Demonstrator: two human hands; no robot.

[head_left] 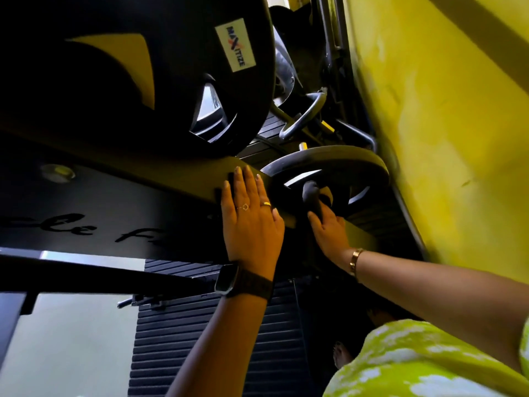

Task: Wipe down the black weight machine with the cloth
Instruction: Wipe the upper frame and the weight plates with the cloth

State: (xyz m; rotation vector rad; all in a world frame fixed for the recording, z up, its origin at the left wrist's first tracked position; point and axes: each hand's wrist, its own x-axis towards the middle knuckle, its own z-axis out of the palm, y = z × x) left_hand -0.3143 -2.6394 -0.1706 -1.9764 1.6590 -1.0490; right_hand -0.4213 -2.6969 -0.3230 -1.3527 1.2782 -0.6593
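We rest our left hand (252,216) flat, fingers straight, on the black weight machine's beam (171,174), just left of the small weight plate (337,160). Our right hand (329,229) grips the bunched dark cloth (312,196), pressed into that plate's opening. A larger plate (171,81) looms above-left of it and a yellow wall (443,110) crowds its right. The cloth hides our right fingertips

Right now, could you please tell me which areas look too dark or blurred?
Head view: the black metal weight machine at left underexposed, lettering barely legible; the yellow painted wall at right smeared by blur; left hand, right hand and dark grey cloth sharp.
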